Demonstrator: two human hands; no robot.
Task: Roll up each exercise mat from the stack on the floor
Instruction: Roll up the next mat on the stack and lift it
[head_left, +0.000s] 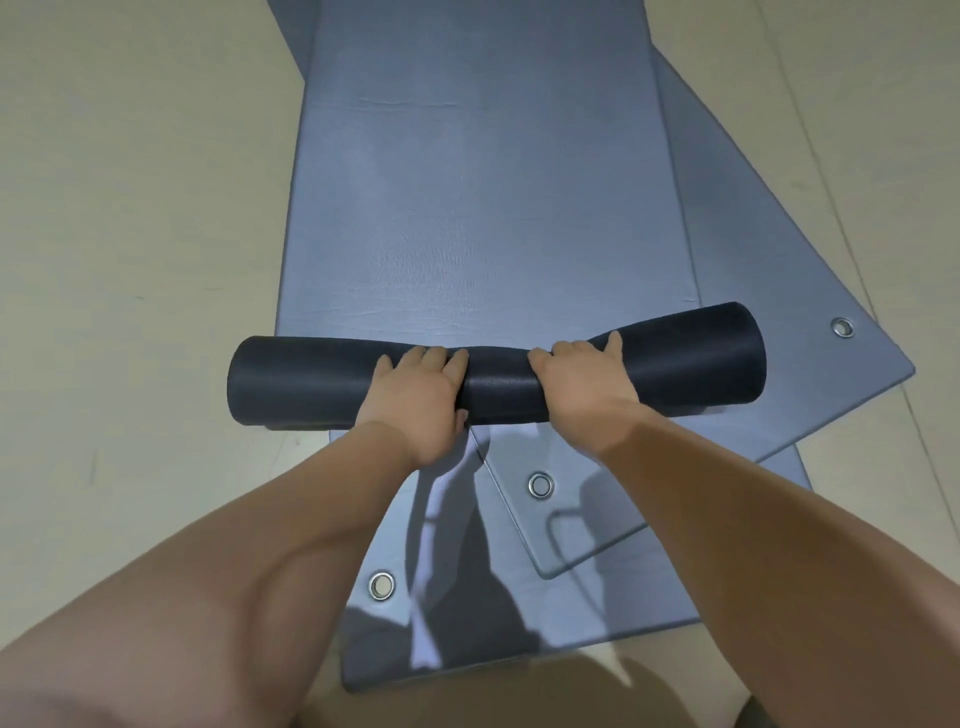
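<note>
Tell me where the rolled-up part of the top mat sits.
In the head view, the dark roll lies crosswise at mid-frame on the stacked grey mats, with the left hand and right hand gripping its middle side by side.

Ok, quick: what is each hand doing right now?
Left hand: closed, gripping the rolled mat.
Right hand: closed, gripping the same rolled mat.
</note>
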